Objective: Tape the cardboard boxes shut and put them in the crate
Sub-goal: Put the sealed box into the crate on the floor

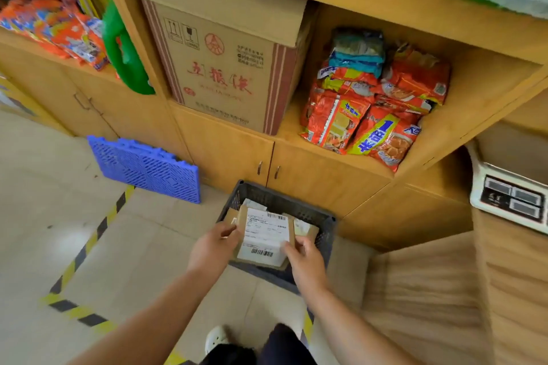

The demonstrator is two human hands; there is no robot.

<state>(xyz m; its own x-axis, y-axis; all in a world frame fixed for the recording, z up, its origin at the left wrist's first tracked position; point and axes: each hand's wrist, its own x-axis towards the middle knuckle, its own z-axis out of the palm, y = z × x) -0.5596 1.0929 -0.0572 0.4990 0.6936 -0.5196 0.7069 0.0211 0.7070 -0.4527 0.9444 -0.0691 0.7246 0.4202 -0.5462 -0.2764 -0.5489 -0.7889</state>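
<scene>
Fingers of left hand and right hand curled round opposite ends of cardboard box, held flat over the open black crate on the floor. Risk: uneven release, hence a corner catching the crate rim, or a tilted landing on the parcels lying inside. Flat brown carton, white shipping label with barcodes covering most of the top face. Tape seam not discernible.
</scene>
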